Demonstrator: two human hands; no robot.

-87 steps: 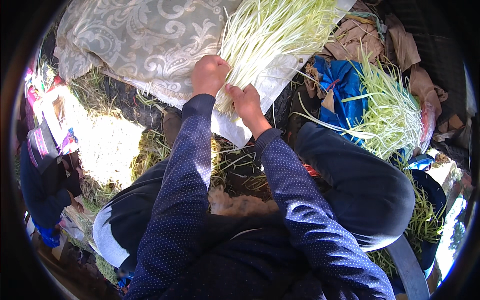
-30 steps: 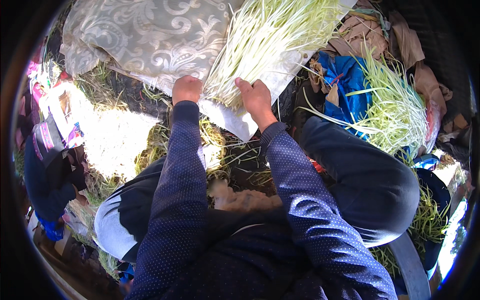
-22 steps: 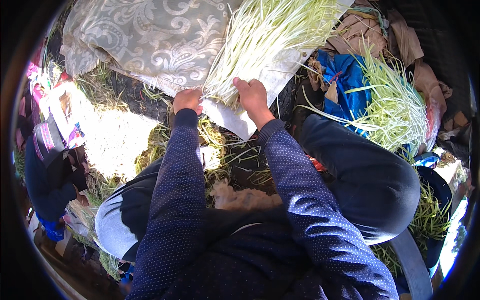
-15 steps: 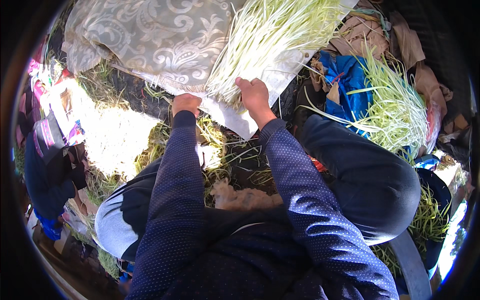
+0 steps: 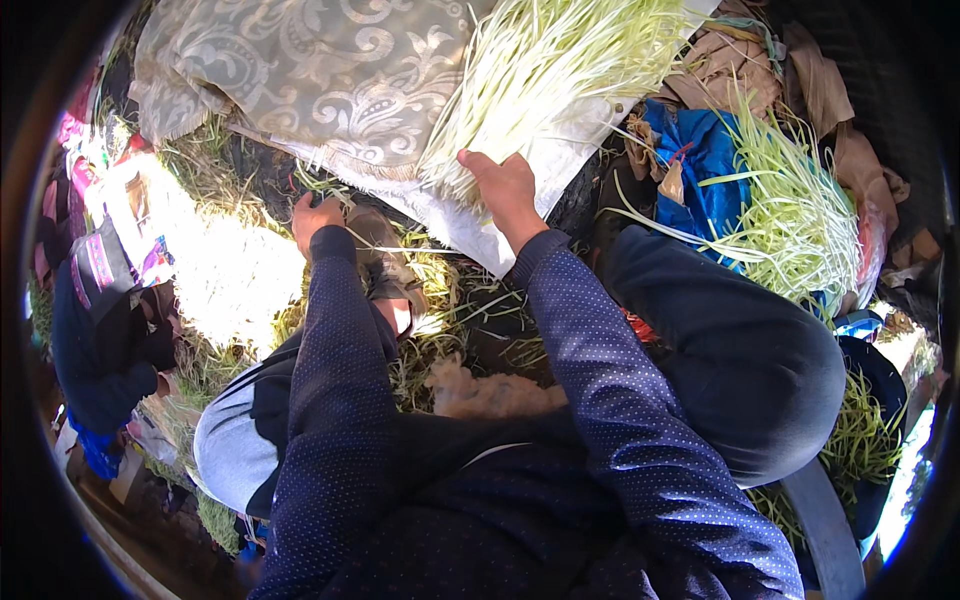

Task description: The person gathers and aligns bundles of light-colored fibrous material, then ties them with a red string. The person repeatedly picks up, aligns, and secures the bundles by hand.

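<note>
A thick bundle of long pale yellow-green stalks (image 5: pixel 560 80), much like blanched chives, lies on a white sheet (image 5: pixel 490 248) at the top middle. My right hand (image 5: pixel 508 195) is closed at the bundle's lower right end, thumb across the stalk ends; its other fingers are partly hidden. Further left, my left hand (image 5: pixel 316 222) is just below the fringed edge of a grey patterned cloth (image 5: pixel 330 80). Its thumb and fingers look apart. A single thin stalk (image 5: pixel 410 248) runs rightward from beside that hand; whether it touches the fingers is unclear.
On the right, a loose heap of pale stalks (image 5: pixel 800 235) lies by a blue plastic sheet (image 5: pixel 700 150). My bent knee (image 5: pixel 740 370) is below it. Scattered trimmings (image 5: pixel 435 290) surround my shoe (image 5: pixel 385 270). At far left sits another person in dark clothing (image 5: pixel 105 350).
My left hand has moved left and slightly down, away from the cloth's edge near the bundle, and its fingers have spread. My right hand stays at the stalk ends. More of my shoe shows.
</note>
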